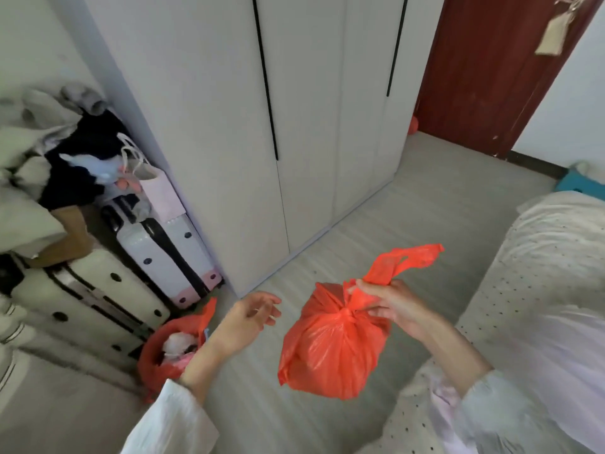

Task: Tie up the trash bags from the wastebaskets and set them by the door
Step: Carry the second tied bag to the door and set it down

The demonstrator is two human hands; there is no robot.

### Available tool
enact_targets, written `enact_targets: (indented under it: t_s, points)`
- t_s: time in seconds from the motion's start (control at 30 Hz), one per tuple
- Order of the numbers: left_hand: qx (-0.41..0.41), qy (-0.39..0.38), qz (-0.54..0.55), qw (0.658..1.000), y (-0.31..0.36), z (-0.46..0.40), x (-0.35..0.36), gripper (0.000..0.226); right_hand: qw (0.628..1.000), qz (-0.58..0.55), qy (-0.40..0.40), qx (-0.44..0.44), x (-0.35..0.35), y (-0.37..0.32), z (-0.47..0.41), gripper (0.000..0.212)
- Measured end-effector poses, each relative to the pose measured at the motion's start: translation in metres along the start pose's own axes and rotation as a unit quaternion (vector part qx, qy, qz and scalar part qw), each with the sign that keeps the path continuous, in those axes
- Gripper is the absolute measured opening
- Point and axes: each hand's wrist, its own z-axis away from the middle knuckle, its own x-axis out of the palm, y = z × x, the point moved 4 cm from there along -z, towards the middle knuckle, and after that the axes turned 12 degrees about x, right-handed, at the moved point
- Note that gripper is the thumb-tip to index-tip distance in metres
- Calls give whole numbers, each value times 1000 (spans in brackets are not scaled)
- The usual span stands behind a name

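Note:
A knotted red trash bag hangs above the floor in the lower middle of the view. My right hand grips it just beside the knot, and one loose handle strip sticks up to the right. My left hand hovers to the left of the bag with its fingers spread, holding nothing. A second red trash bag sits open on the floor at the lower left, with white rubbish showing inside. The dark red door stands at the far upper right.
A white wardrobe fills the middle. Two white suitcases under a pile of clothes and bags stand at the left. A bed with dotted bedding lies at the right, and a blue box sits beyond it. Bare floor leads to the door.

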Motion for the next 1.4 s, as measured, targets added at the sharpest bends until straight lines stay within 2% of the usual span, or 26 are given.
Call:
enact_targets:
  t_s: [0.23,0.53,0.7,0.8,0.97,1.1,1.2,1.4]
  points:
    - [11,-51,14,999,5,-176,-21,24,995,-89,32,15,-41,-94,-114,14]
    - [58,-133,40,989,45,-444,6,28,977,-139,160,21,-139,-215,-240,11]
    - [73,-212,22,974,83,-558,62,29,966,-167,199,13,-224,-267,-280,13]
    - [84,-231,12,969,104,-624,98,28,961,-180,210,6,-279,-296,-316,14]
    - [89,-235,2,968,140,-744,175,27,958,-176,225,4,-388,-345,-379,11]
    - [97,-244,1,965,192,-833,237,26,955,-181,234,9,-489,-388,-416,17]
    - [100,-248,-2,963,226,-894,271,25,952,-189,241,6,-560,-425,-445,12]
    - [87,-257,-22,962,253,-1029,338,24,947,-207,247,3,-690,-487,-523,14]
